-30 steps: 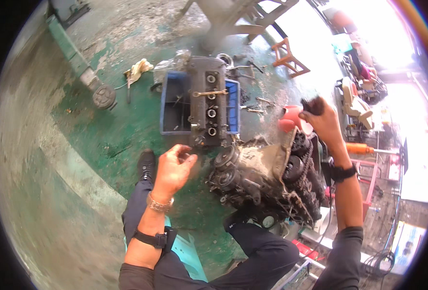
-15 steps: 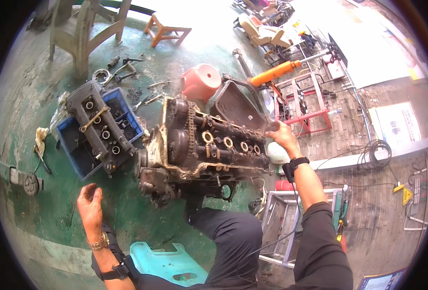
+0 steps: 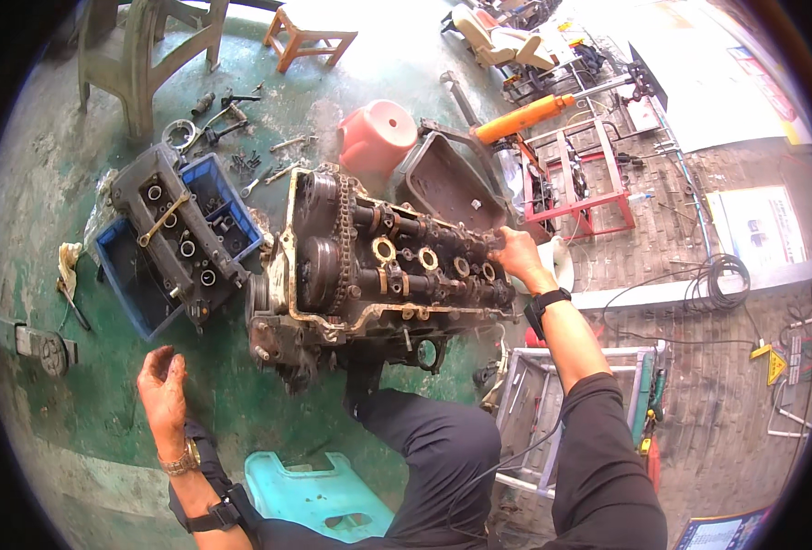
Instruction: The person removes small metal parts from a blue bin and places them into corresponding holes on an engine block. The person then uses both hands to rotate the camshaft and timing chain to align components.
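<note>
A greasy engine (image 3: 397, 266) with its top uncovered stands in front of me, showing two camshafts, a timing chain (image 3: 344, 243) at its left end and several pale rings along the middle. My right hand (image 3: 523, 259) reaches to the engine's far right end. Its fingers are bent together at the edge; what they pinch, if anything, is too small to make out. My left hand (image 3: 163, 390) hangs in the air left of the engine, holding nothing, its fingers loosely curled with the thumb apart.
Left of the engine, a valve cover (image 3: 177, 229) with a wrench (image 3: 163, 220) on it rests across a blue parts bin (image 3: 117, 247). Behind are a pink stool (image 3: 376, 137), an oil pan (image 3: 443, 188) and an orange hoist cylinder (image 3: 525, 119). A turquoise stool (image 3: 287, 486) and metal frame cart (image 3: 534, 394) are near.
My right hand has shifted slightly left, its fingers closer in at the engine's end. The whole view has shifted a little; my left hand keeps nearly the same pose.
</note>
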Action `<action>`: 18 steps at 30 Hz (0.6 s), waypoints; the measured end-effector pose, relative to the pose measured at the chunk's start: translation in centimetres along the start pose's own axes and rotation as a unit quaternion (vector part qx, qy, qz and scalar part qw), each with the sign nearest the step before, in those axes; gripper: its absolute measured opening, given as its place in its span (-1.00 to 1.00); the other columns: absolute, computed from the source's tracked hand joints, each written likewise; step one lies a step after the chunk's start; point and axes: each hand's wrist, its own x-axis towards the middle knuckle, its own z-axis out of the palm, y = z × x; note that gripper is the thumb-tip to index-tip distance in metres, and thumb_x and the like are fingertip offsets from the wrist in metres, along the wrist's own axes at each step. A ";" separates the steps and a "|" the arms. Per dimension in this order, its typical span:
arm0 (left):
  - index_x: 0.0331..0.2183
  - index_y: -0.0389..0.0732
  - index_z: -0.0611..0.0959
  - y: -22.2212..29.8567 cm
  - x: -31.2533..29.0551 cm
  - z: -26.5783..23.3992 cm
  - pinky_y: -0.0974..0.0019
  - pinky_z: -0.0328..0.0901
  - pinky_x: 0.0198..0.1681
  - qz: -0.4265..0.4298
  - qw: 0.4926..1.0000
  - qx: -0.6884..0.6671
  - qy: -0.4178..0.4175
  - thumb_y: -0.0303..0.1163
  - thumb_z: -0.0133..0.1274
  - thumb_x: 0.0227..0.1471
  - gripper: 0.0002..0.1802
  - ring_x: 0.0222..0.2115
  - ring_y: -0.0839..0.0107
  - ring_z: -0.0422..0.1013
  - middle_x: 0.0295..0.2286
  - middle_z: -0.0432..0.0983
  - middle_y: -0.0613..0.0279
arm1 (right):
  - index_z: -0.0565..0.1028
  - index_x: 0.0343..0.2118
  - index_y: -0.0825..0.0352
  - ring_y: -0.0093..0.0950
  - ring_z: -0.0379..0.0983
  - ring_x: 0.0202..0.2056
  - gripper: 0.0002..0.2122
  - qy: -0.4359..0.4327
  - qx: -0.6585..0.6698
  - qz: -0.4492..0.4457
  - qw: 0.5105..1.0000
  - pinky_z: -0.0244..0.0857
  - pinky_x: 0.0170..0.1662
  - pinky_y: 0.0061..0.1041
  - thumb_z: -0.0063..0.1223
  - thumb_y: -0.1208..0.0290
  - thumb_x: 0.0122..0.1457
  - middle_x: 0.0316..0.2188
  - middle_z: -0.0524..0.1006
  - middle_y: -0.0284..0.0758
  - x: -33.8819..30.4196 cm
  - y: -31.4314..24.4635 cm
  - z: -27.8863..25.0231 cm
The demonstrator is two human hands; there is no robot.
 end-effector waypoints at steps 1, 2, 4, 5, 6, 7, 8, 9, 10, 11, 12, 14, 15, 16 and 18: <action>-0.18 -0.41 0.53 0.0 0.0 0.0 0.50 0.30 -0.29 0.001 1.000 -0.001 0.003 -0.46 0.11 0.09 -0.73 -0.38 0.59 0.36 -0.37 0.48 0.31 | 0.51 -0.17 0.31 -0.12 0.51 -0.21 -0.60 0.001 -0.005 0.001 1.000 0.38 -0.14 -0.21 0.28 0.32 -0.12 -0.32 0.58 -0.06 0.0 -0.2 0.1; -0.18 -0.41 0.53 0.0 0.0 0.0 0.50 0.30 -0.29 0.003 1.000 0.004 0.003 -0.47 0.11 0.09 -0.73 -0.38 0.59 0.36 -0.37 0.47 0.31 | 0.51 -0.16 0.31 -0.12 0.52 -0.21 -0.60 0.003 -0.010 0.002 1.000 0.38 -0.14 -0.20 0.28 0.33 -0.12 -0.32 0.57 -0.05 0.0 -0.4 0.1; -0.17 -0.41 0.52 0.1 0.0 0.0 0.50 0.30 -0.29 0.006 1.000 0.014 0.001 -0.47 0.11 0.09 -0.73 -0.38 0.60 0.36 -0.37 0.47 0.32 | 0.51 -0.13 0.33 -0.11 0.51 -0.19 -0.56 0.001 -0.015 0.002 1.000 0.38 -0.12 -0.22 0.32 0.34 -0.13 -0.29 0.57 -0.03 -0.1 -0.7 0.2; -0.17 -0.42 0.52 0.1 0.0 0.0 0.51 0.30 -0.30 0.000 1.000 0.007 -0.003 -0.47 0.10 0.09 -0.73 -0.38 0.60 0.35 -0.37 0.46 0.32 | 0.50 -0.12 0.36 -0.09 0.50 -0.17 -0.53 -0.002 -0.016 0.001 1.000 0.37 -0.09 -0.25 0.35 0.35 -0.15 -0.27 0.56 -0.02 -0.2 -0.8 0.1; -0.17 -0.42 0.52 0.2 -0.1 0.0 0.51 0.29 -0.31 -0.006 1.000 0.001 -0.006 -0.47 0.10 0.09 -0.73 -0.38 0.61 0.35 -0.38 0.46 0.32 | 0.50 -0.10 0.38 -0.08 0.49 -0.15 -0.50 0.003 -0.018 0.001 1.000 0.37 -0.07 -0.27 0.38 0.36 -0.16 -0.24 0.56 0.00 -0.3 -0.9 0.1; -0.17 -0.42 0.52 0.4 -0.1 0.0 0.51 0.29 -0.31 -0.012 1.000 -0.003 -0.008 -0.47 0.10 0.10 -0.73 -0.39 0.61 0.35 -0.38 0.46 0.32 | 0.50 -0.09 0.39 -0.08 0.49 -0.14 -0.50 0.006 -0.016 -0.016 1.000 0.37 -0.06 -0.27 0.38 0.37 -0.16 -0.23 0.56 0.00 -0.4 -0.9 0.0; -0.17 -0.42 0.52 0.4 -0.2 0.0 0.52 0.28 -0.32 -0.010 1.000 -0.001 -0.006 -0.47 0.09 0.10 -0.73 -0.39 0.62 0.34 -0.38 0.46 0.32 | 0.50 -0.09 0.40 -0.08 0.49 -0.14 -0.49 0.016 -0.015 -0.031 0.999 0.37 -0.06 -0.28 0.38 0.38 -0.16 -0.23 0.55 0.01 -0.6 -1.0 -0.1; -0.17 -0.42 0.52 0.5 -0.2 0.0 0.53 0.28 -0.33 -0.010 1.000 0.002 -0.004 -0.47 0.09 0.10 -0.73 -0.40 0.62 0.34 -0.38 0.46 0.32 | 0.49 -0.08 0.41 -0.09 0.49 -0.13 -0.49 0.010 -0.022 -0.027 0.999 0.37 -0.05 -0.29 0.38 0.40 -0.16 -0.22 0.55 0.01 -0.7 -1.0 -0.2; -0.17 -0.42 0.52 0.5 -0.2 0.1 0.53 0.27 -0.33 -0.004 1.000 0.008 -0.002 -0.47 0.09 0.10 -0.73 -0.40 0.63 0.33 -0.38 0.46 0.33 | 0.49 -0.07 0.42 -0.10 0.49 -0.13 -0.48 0.013 -0.005 -0.033 0.999 0.36 -0.04 -0.30 0.38 0.41 -0.16 -0.22 0.55 0.01 -0.8 -0.9 -0.3; -0.17 -0.42 0.52 0.6 -0.2 0.1 0.53 0.27 -0.34 -0.007 1.000 0.005 -0.003 -0.47 0.09 0.10 -0.73 -0.40 0.63 0.33 -0.38 0.46 0.33 | 0.48 -0.07 0.43 -0.10 0.49 -0.12 -0.48 -0.001 0.004 -0.019 1.000 0.36 -0.04 -0.31 0.37 0.43 -0.16 -0.22 0.55 0.02 -0.9 -0.8 -0.4; -0.17 -0.42 0.52 0.5 -0.3 0.2 0.53 0.27 -0.34 -0.005 1.000 0.004 -0.004 -0.47 0.09 0.10 -0.73 -0.41 0.63 0.33 -0.38 0.46 0.33 | 0.48 -0.06 0.44 -0.11 0.50 -0.12 -0.48 -0.003 0.022 -0.016 1.000 0.36 -0.03 -0.32 0.37 0.45 -0.16 -0.21 0.55 0.02 -1.0 -0.7 -0.4; -0.17 -0.42 0.52 0.5 -0.3 0.2 0.54 0.27 -0.34 -0.001 1.000 0.003 -0.005 -0.47 0.09 0.10 -0.73 -0.41 0.63 0.33 -0.38 0.46 0.33 | 0.48 -0.07 0.45 -0.12 0.50 -0.11 -0.49 -0.001 0.033 -0.013 0.999 0.36 -0.03 -0.34 0.36 0.47 -0.16 -0.21 0.55 0.02 -1.0 -0.4 -0.2; -0.18 -0.42 0.52 0.4 -0.3 0.2 0.54 0.27 -0.34 0.001 1.000 0.003 -0.006 -0.47 0.09 0.10 -0.73 -0.41 0.63 0.33 -0.37 0.46 0.32 | 0.48 -0.07 0.45 -0.13 0.50 -0.11 -0.49 0.009 0.045 -0.015 0.999 0.36 -0.03 -0.35 0.35 0.48 -0.16 -0.21 0.55 0.02 -1.0 -0.2 -0.1; -0.18 -0.41 0.52 0.4 -0.2 0.3 0.54 0.27 -0.34 0.003 1.000 0.003 -0.005 -0.47 0.09 0.10 -0.74 -0.41 0.63 0.33 -0.37 0.46 0.32 | 0.48 -0.07 0.45 -0.13 0.50 -0.12 -0.50 0.013 0.042 -0.020 0.999 0.36 -0.03 -0.36 0.35 0.49 -0.15 -0.22 0.55 0.02 -0.9 -0.1 0.1; -0.18 -0.41 0.52 0.3 -0.2 0.3 0.53 0.27 -0.34 0.005 1.000 0.002 -0.003 -0.47 0.10 0.10 -0.74 -0.40 0.63 0.33 -0.37 0.46 0.32 | 0.48 -0.08 0.45 -0.13 0.51 -0.13 -0.51 0.025 0.036 -0.014 0.999 0.37 -0.04 -0.36 0.34 0.50 -0.15 -0.23 0.56 0.01 -0.8 0.0 0.4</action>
